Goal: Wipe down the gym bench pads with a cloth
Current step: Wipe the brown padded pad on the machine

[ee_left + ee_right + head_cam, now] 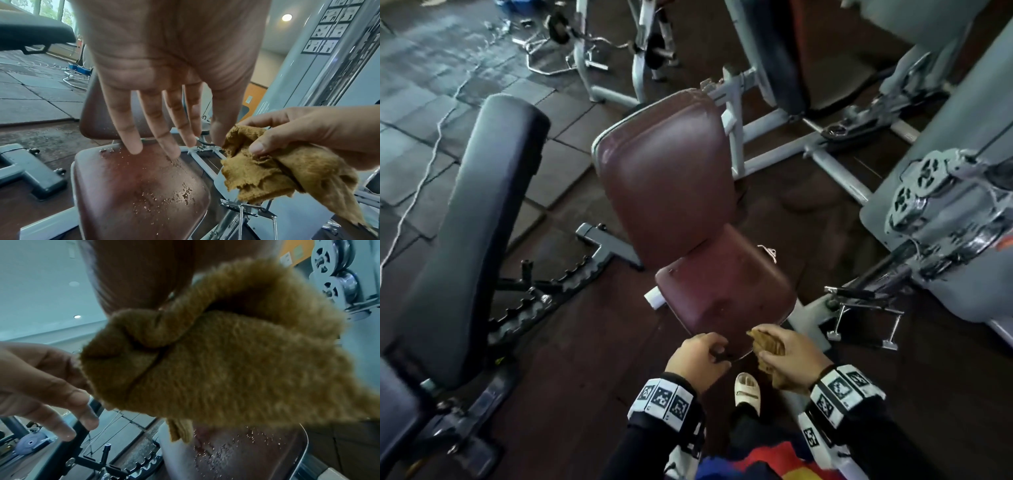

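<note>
A maroon seat pad (722, 294) with water droplets on it (133, 186) sits below a tilted maroon back pad (664, 178). My right hand (784, 353) grips a bunched tan cloth (765, 344) just above the seat's near right corner. The cloth (267, 165) fills most of the right wrist view (226, 361), with the wet seat (236, 454) under it. My left hand (705, 353) hovers at the seat's near edge beside the cloth. Its fingers (162, 134) are straight, spread and hold nothing.
A long black adjustable bench (482, 222) stands to the left. A grey machine with pulleys (935, 212) and white frame tubes (825, 161) crowd the right. My foot in a white sandal (747, 389) is below the seat. A curl bar (558, 44) lies on the far floor.
</note>
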A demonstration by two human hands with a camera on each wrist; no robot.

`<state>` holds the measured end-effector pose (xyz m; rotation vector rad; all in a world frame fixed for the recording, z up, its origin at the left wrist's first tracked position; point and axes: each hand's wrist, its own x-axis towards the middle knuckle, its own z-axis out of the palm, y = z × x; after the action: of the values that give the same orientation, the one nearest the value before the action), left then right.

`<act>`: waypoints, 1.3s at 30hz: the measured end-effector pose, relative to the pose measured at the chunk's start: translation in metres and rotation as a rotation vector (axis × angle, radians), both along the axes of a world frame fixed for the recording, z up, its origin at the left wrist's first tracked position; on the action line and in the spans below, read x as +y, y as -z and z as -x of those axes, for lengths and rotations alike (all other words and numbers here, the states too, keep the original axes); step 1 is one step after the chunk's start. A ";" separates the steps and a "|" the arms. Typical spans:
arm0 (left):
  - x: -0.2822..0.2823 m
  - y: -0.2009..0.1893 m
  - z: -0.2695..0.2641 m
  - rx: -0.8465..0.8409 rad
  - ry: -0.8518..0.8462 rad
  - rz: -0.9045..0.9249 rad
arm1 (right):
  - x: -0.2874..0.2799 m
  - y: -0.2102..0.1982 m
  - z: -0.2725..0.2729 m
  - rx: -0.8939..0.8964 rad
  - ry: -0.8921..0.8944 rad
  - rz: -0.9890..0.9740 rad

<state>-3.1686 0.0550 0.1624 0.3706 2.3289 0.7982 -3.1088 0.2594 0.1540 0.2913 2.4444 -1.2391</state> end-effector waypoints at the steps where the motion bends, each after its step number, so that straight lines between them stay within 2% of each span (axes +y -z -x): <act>1: 0.011 0.004 0.010 -0.006 -0.010 -0.003 | 0.010 0.005 0.010 0.004 0.011 0.003; 8: 0.062 0.046 0.068 -0.085 -0.030 0.003 | 0.054 0.050 0.070 0.027 0.136 -0.075; 13: 0.075 0.102 0.109 -0.095 -0.019 0.024 | 0.075 0.108 0.104 0.010 0.268 -0.144; 16: 0.073 0.140 0.131 -0.084 0.052 0.098 | 0.084 0.145 0.122 -0.020 0.338 -0.202; 19: 0.065 0.174 0.148 -0.052 0.164 0.234 | 0.088 0.175 0.133 -0.046 0.342 -0.259; 22: 0.056 0.201 0.158 0.108 0.306 0.430 | 0.086 0.197 0.131 0.045 0.352 -0.307; 25: 0.045 0.226 0.159 0.160 0.362 0.460 | 0.078 0.213 0.118 0.086 0.177 -0.420; 28: 0.035 0.243 0.155 0.154 0.394 0.471 | 0.064 0.225 0.103 0.041 0.073 -0.574; 34: 0.033 0.254 0.154 0.124 0.393 0.431 | 0.066 0.235 0.099 0.034 0.141 -0.625; 39: 0.035 0.251 0.155 0.106 0.384 0.413 | 0.075 0.235 0.129 -0.043 0.226 -0.714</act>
<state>-3.3240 0.0895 -0.0887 0.6577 2.3394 0.1114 -3.2377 0.3346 -0.0805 0.7886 2.7844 -0.3704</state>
